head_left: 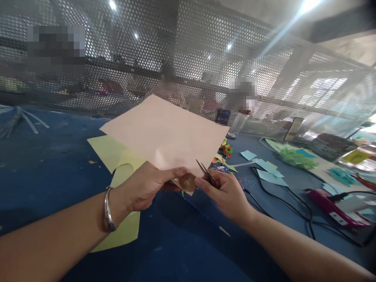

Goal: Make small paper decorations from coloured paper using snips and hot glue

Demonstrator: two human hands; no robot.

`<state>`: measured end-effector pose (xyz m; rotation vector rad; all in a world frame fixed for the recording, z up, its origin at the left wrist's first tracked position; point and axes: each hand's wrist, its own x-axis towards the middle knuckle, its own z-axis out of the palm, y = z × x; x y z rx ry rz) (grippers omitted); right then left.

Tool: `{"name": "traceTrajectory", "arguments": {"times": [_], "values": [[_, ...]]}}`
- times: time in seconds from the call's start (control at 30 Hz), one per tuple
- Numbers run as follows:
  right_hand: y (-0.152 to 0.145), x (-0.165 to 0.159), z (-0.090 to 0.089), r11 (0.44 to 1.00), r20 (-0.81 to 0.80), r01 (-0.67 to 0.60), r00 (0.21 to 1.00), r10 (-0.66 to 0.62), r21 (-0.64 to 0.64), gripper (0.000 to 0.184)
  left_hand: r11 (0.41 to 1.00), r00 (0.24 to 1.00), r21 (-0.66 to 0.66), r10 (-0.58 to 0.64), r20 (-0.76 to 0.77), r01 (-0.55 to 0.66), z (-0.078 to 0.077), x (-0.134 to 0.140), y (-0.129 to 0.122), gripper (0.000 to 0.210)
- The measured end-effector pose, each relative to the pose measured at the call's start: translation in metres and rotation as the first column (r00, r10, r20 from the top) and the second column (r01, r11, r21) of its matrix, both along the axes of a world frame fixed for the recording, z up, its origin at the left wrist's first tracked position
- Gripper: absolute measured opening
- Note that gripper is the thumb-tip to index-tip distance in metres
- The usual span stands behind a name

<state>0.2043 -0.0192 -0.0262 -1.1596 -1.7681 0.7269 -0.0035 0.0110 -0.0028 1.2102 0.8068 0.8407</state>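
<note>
pink sheet (167, 133) partly hides yellow paper (110, 150) | cables (312, 223) beside power strip (335, 209)

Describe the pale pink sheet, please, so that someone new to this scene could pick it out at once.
Start at the blue table and find the left hand, beyond the silver bracelet. The thumb lies on the near side of the pale pink sheet, held above the table. Pink and broad, it stands out from yellow-green paper and light-blue pieces.

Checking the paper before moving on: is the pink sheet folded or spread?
Spread: the pink sheet extends broadly beyond the left hand, far corners showing, no fold visible.
</note>
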Motion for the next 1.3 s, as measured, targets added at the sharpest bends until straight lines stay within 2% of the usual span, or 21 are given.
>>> {"name": "traceTrajectory", "arguments": {"times": [0.17, 0.53, 0.73, 0.93, 1.13, 1.3], "values": [[-0.0007, 0.0003, -0.0011, 0.999, 0.007, -0.014, 1.0, 0.014, -0.033, 0.036, 1.0, 1.0, 0.026, -0.002, -0.025, 0.003, -0.0013, 0.0015, -0.001, 0.03], [-0.0008, -0.0027, 0.002, 1.0, -0.018, 0.018, 1.0, -0.018, 0.016, 0.039, 0.998, 1.0, 0.054, -0.021, -0.012, 0.022, -0.0002, 0.0026, -0.0017, 0.026], [-0.0012, -0.0036, 0.0012, 1.0, -0.021, 0.001, 1.0, 0.0, 0.01, 0.031, 1.0, 1.0, 0.021, -0.007, 0.013, 0.006, -0.0021, 0.0039, -0.0044, 0.025], [-0.0003, -0.0024, -0.0005, 1.0, -0.008, 0.008, 1.0, -0.008, 0.001, 0.031, 0.996, 0.999, 0.078, -0.038, 0.023, 0.036, -0.0009, 0.0057, -0.0054, 0.017], [-0.0012, -0.0023, 0.0002, 1.0, -0.023, -0.008, 1.0, 0.008, 0.02, 0.028, 0.998, 1.0, 0.059, -0.011, 0.023, 0.009, -0.0001, 0.0068, -0.007, 0.02], [-0.001, -0.0016, 0.0017, 1.0, -0.04, -0.013, 0.999, 0.013, 0.003, 0.031, 0.992, 0.993, 0.083, -0.1, 0.064, 0.095, 0.0033, 0.0083, -0.0095, 0.02]]}}
